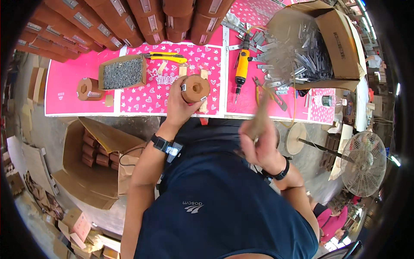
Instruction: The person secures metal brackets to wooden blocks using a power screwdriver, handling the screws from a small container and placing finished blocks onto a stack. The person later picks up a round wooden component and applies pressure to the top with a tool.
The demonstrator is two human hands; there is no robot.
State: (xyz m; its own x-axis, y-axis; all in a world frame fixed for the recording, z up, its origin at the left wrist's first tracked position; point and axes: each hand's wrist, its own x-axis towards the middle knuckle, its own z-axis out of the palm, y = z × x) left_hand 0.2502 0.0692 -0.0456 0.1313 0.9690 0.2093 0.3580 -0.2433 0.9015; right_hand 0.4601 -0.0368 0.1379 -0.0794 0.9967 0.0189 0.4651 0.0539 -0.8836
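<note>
My left hand (177, 101) is wrapped round a reddish-brown faceted block (188, 88) with a round hole in its top and small metal plates on its sides. The block stands at the table's near edge, between short wooden strips (204, 74). My right hand (262, 144) is raised in front of my body, closed round a long brownish tool (260, 114). Motion smears that tool, so its kind does not show. Beyond it, a pair of pliers (258, 90) lies on the table. A yellow power screwdriver (242, 67) lies farther left.
An open carton (349, 47) holds many metal strips at the right. A small box (100, 73) of nails or screws stands left, beside another brown block (88, 89) and a yellow utility knife (172, 57). Stacked brown pieces (151, 21) line the back. A fan (363, 164) stands right.
</note>
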